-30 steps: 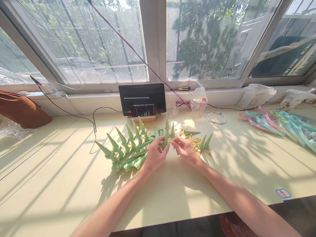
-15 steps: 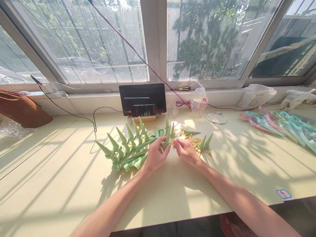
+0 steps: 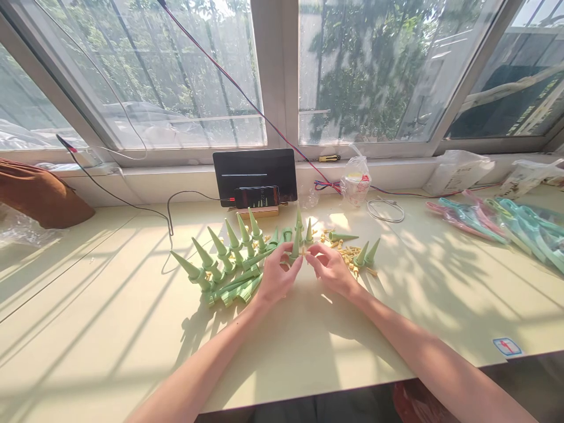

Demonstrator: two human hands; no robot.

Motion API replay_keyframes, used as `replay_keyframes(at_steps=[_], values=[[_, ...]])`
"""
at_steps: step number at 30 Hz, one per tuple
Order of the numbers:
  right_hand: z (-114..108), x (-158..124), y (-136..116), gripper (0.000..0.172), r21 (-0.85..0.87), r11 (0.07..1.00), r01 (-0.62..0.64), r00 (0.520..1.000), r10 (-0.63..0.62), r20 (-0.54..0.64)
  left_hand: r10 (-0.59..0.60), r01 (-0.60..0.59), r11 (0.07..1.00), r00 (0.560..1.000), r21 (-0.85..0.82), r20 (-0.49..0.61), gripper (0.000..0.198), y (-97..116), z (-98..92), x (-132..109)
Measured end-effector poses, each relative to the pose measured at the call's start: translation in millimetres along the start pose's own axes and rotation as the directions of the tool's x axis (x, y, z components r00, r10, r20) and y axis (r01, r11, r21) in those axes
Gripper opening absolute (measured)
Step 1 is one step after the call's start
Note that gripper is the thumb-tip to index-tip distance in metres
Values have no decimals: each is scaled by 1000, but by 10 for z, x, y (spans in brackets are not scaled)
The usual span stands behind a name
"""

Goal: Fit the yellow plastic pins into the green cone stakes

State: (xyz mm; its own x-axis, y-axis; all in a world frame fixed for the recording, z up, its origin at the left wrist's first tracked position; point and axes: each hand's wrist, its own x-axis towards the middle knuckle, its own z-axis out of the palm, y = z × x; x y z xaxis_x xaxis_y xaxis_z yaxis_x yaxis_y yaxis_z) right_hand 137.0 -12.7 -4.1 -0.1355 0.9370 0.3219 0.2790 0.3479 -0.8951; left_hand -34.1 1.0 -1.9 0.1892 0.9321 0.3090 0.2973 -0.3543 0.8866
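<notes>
My left hand is closed round a green plastic cone, its point upward, with thumb and fingers at the collar. Beside that cone a small yellow peg sticks out toward my right hand. The right fingertips are pinched at the peg; just where they touch it is partly hidden. Left of my hands, several green cones stand in a slanting row on collared bases. Green tubes lie in front of them. To the right is a pile of yellow pegs with two upright cones.
Behind the parts, a phone leans against a tablet. A coiled white cable and a plastic-wrapped cup are near the sill. Bagged pink and teal plastic items lie right. A brown bag stands left.
The cone in my left hand has shifted slightly left and stands straighter. My right fingertips have moved a little left, and the yellow peg between the hands shows more upright.
</notes>
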Motion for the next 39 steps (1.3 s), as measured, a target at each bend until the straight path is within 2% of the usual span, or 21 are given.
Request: replay_keyframes(at_steps=[5, 11, 15, 25, 39], values=[[-1, -9, -2, 24, -6, 1000, 23, 1000, -23, -2, -11, 11, 998, 1000, -61, 15, 30, 34, -15, 6], [-7, -7, -3, 25, -4, 1000, 18, 1000, -18, -2, -55, 62, 993, 996, -104, 71, 26, 70, -41, 8], [-5, -6, -22, 26, -22, 1000, 17, 1000, -17, 14, -40, 53, 992, 993, -118, 109, 23, 93, -48, 6], [-1, -15, -41, 29, -25, 1000, -12, 999, 12, 34, -75, 107, 968, 986, -226, 147, 24, 111, -48, 36], [-11, -18, -47, 36, -50, 997, -51, 997, 53, 52, -46, 99, 963, 977, -250, 207, 23, 176, -65, 36]])
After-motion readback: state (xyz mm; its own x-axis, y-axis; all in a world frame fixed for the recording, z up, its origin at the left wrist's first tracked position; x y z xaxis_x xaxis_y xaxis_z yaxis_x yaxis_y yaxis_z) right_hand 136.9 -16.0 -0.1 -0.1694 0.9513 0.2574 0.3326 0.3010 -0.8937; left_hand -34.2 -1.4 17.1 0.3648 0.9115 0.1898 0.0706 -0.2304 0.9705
